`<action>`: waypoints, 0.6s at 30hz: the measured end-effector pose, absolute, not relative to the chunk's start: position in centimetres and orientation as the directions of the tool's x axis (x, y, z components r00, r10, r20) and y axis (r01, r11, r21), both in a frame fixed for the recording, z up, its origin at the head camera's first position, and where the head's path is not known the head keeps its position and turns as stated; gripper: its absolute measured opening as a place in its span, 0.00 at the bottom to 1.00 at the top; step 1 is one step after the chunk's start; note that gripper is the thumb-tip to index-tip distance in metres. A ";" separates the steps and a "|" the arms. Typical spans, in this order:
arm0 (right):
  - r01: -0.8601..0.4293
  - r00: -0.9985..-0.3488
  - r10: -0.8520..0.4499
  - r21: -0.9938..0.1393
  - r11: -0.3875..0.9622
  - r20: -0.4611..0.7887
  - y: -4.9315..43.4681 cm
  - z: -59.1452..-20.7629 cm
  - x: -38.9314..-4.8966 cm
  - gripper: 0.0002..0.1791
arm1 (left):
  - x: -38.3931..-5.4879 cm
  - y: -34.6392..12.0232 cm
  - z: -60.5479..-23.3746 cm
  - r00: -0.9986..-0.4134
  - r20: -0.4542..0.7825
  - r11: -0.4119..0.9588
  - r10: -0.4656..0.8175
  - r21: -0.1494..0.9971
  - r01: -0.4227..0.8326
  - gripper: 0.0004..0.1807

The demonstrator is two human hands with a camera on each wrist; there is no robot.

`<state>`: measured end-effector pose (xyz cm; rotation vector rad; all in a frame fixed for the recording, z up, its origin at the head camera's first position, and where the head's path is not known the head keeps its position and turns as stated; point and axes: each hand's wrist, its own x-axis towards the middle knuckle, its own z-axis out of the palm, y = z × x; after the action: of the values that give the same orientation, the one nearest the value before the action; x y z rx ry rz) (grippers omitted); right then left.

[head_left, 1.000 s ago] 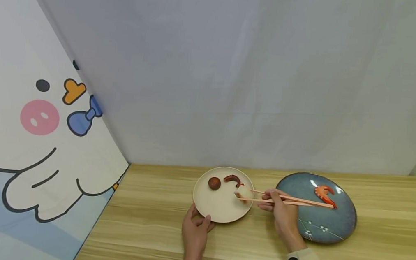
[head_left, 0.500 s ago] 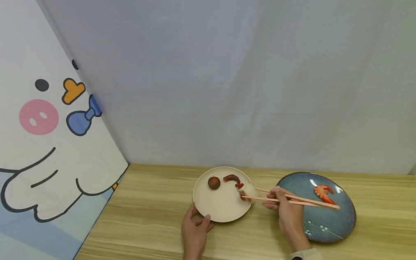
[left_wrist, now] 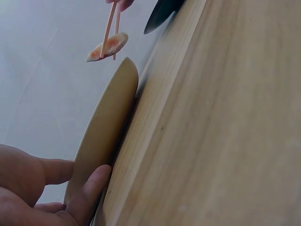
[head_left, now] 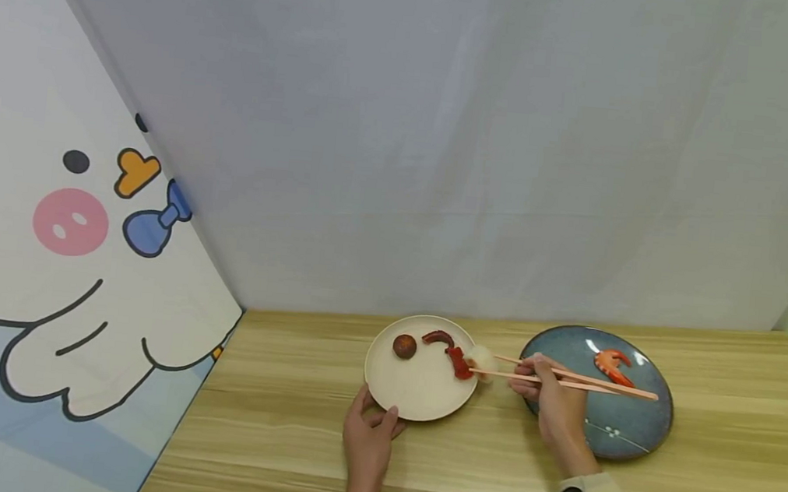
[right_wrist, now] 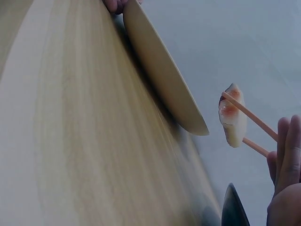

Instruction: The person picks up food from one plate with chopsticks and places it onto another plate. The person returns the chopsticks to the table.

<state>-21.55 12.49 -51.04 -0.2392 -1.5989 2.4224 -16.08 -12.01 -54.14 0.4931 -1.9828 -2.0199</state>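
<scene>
My left hand (head_left: pixel 368 439) pinches the near-left rim of a cream plate (head_left: pixel 416 392). The plate bears a brown ball (head_left: pixel 404 346), a curved dark red tentacle-like piece (head_left: pixel 438 337) and a lumpy red piece (head_left: pixel 459 363). In my right hand (head_left: pixel 556 405) I hold a pair of pink chopsticks (head_left: pixel 607 385). Their tips grip a pale, flattish food piece with reddish patches (right_wrist: pixel 232 115). Both wrist views show this piece raised above the level of the cream plate, just off its right rim.
Partly under my right hand lies a blue plate (head_left: pixel 645 432) with an orange shrimp-like piece (head_left: pixel 613 367) on it. Both plates stand on a wood-grain table (head_left: pixel 283 392), close to a pale curtain (head_left: pixel 478 167) behind. A cartoon-printed panel (head_left: pixel 79 312) stands at left.
My right hand has moved right with the chopsticks and the pale piece, from over the cream plate to its right rim. The lumpy red piece has come into fuller view. My left hand stays put.
</scene>
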 end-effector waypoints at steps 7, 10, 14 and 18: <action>-0.098 -0.954 0.300 -0.913 -0.396 -0.027 13.0 -50.9 -21.6 0.16 | -16.0 -12.0 -54.0 -0.909 -0.049 -0.032 -0.414 0.999 -0.040 0.39; -0.101 -0.953 0.303 -0.911 -0.400 -0.028 13.3 -50.8 -21.7 0.16 | -15.9 -12.0 -53.9 -0.910 -0.048 -0.034 -0.411 0.999 -0.037 0.39; -0.111 -0.951 0.307 -0.901 -0.419 -0.025 13.7 -50.8 -21.6 0.17 | -15.8 -12.0 -53.9 -0.911 -0.050 -0.035 -0.409 0.999 -0.039 0.39; -0.118 -0.947 0.319 -0.894 -0.432 -0.029 14.0 -50.8 -21.7 0.16 | -15.7 -12.0 -53.8 -0.910 -0.046 -0.031 -0.411 0.999 -0.037 0.39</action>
<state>-21.67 13.99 -50.78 -0.2822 -1.5013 2.4422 -15.74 -12.01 -53.78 0.4753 -1.9799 -2.0265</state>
